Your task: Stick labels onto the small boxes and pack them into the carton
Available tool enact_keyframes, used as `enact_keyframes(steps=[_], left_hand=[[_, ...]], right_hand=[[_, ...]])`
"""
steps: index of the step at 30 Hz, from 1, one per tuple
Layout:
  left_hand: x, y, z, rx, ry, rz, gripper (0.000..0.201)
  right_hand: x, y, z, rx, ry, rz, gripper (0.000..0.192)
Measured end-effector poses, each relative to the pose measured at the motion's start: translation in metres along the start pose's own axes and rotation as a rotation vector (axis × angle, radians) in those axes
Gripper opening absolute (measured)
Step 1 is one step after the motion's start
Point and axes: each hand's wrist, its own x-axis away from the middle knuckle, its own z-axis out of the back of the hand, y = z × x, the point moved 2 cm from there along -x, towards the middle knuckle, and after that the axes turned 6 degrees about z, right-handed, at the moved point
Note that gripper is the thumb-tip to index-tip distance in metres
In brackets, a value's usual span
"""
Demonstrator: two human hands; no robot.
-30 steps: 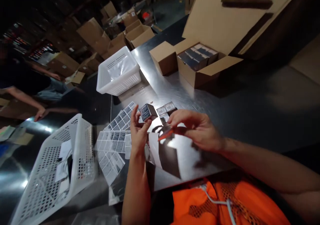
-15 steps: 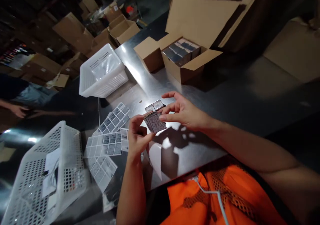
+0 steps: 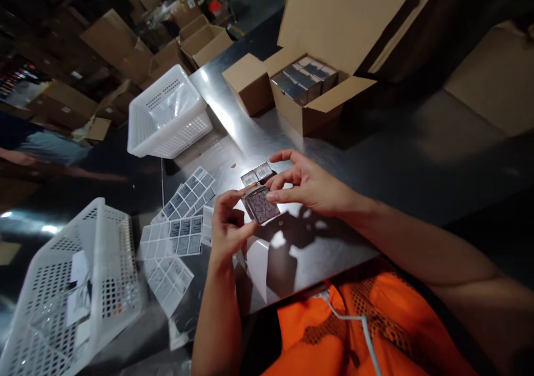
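Observation:
My left hand [image 3: 228, 223] grips a small box [image 3: 262, 204] with a dark speckled pattern on its face, thumb below and fingers along its upper left side. At the box's upper right corner, the thumb and index finger of my right hand [image 3: 298, 181] pinch the edge, while its other fingers are raised. Just beyond stand two small boxes with barcode labels [image 3: 256, 173], side by side on the metal table [image 3: 325, 248]. Left of my left hand lie overlapping sheets of printed labels [image 3: 183, 234]. A pale sheet [image 3: 257, 262] lies beneath my left wrist.
An open carton [image 3: 306, 114] packed with small boxes stands at the back. White perforated baskets sit at the back left [image 3: 167, 114] and front left [image 3: 100, 276], holding clear plastic and papers. Another person's arm [image 3: 19, 158] shows at the far left, near stacked cartons [image 3: 62, 103].
The small box's patterned face has turned slightly more toward me. Both hands keep nearly the same hold. The view has shifted slightly, and the other person's hand at the left has moved.

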Motion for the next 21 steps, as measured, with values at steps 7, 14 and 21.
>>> enact_keyframes(steps=[7, 14, 21], left_hand=[[0.0006, -0.0031, 0.0013, -0.014, -0.019, 0.01, 0.051], [0.0009, -0.0029, 0.0021, -0.014, -0.015, 0.008, 0.05], [0.0012, 0.0008, 0.001, -0.004, 0.016, 0.022, 0.053]], right_hand=[[0.0008, -0.0003, -0.0005, 0.0, 0.009, -0.011, 0.062], [0.001, -0.0011, -0.0012, 0.001, 0.015, -0.011, 0.063], [0.0005, -0.0004, -0.0007, 0.01, 0.012, -0.004, 0.06]])
